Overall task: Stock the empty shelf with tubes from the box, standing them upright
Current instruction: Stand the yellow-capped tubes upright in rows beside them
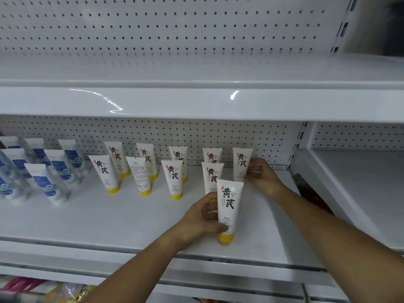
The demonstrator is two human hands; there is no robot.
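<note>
1. My left hand point(203, 217) is wrapped around the front tube point(228, 206), fingers behind it and thumb low near its yellow cap.
2. The front tube stands upright, cap down, on the shelf point(87, 215) near the front edge, at 5 o'clock in view.
3. My right hand point(262, 173) pinches the back tube point(241, 164) by its right side, at 1 o'clock from the front tube.
4. The back tube is upright by the pegboard point(262, 138), at the right end of the back row.
5. Eight more yellow-cap tubes point(173, 178) stand in two rows, running toward 9 o'clock. One point(140, 176) is turned label-back.
6. Blue tubes point(52, 178) are clustered at far 9 o'clock.
</note>
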